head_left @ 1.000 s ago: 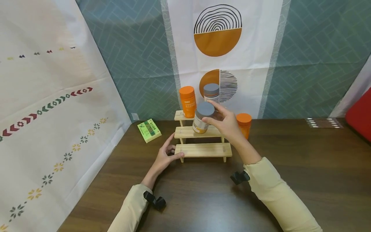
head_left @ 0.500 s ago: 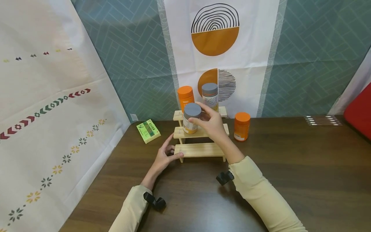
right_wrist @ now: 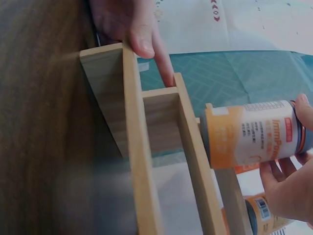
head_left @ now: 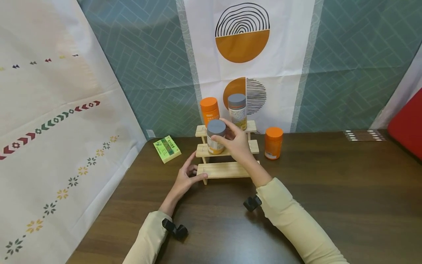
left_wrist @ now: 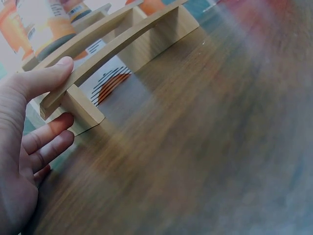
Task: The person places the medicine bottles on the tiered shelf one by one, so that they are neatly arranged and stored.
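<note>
A three-step wooden display stand (head_left: 227, 170) stands on the table. My left hand (head_left: 186, 178) grips its left end, thumb (left_wrist: 48, 78) along the bottom step and index finger reaching up to the middle step. My right hand (head_left: 238, 143) holds a grey-capped supplement bottle (head_left: 215, 142) by its upper part, upright at the left of the middle step. In the right wrist view this bottle's (right_wrist: 252, 132) base is right at the step's edge. Behind it on the top step are an orange bottle (head_left: 209, 110), partly hidden, and another grey-capped bottle (head_left: 238, 112).
An orange bottle (head_left: 273, 143) stands on the table right of the stand. Left of the stand lies a green-yellow box (head_left: 167, 149). A flat clear strip with white marks (head_left: 364, 135) and a red object (head_left: 407, 123) are at the far right. Patterned cloth (head_left: 158, 73) hangs behind.
My right hand has moved left along the middle step with the grey-capped bottle, then slightly lower. The left hand has stayed on the stand. The orange bottle at right shows fully now.
</note>
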Tool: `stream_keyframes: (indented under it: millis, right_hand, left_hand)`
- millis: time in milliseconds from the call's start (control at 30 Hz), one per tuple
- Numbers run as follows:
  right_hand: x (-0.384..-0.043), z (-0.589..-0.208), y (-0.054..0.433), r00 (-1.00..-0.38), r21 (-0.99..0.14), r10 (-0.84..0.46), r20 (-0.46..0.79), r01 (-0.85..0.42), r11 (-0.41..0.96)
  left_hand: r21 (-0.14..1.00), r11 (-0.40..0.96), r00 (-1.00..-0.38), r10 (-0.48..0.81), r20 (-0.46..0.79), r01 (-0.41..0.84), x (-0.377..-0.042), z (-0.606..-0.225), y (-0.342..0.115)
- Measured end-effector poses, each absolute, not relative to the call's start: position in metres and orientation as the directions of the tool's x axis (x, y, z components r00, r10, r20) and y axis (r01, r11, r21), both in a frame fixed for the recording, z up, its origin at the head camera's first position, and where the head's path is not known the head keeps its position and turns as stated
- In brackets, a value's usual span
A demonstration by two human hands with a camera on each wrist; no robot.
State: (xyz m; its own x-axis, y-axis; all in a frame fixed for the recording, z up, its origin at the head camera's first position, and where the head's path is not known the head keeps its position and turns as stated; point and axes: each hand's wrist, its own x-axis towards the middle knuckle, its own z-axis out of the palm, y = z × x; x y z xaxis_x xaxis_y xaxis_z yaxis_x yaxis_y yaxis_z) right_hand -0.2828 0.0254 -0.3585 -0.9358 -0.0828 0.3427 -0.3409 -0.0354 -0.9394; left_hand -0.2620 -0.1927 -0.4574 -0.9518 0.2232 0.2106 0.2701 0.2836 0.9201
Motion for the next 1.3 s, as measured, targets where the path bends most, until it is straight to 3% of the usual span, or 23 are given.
stream_keyframes:
  millis: [1300]
  right_hand:
    - [-0.286, -0.366, 0.003, -0.934, -0.935, 0.015, 0.356, -0.356, -0.008]
  left_hand:
    - [0.933, 0.259, -0.954, 0.233, 0.191, 0.250, -0.262, -0.457, -0.193]
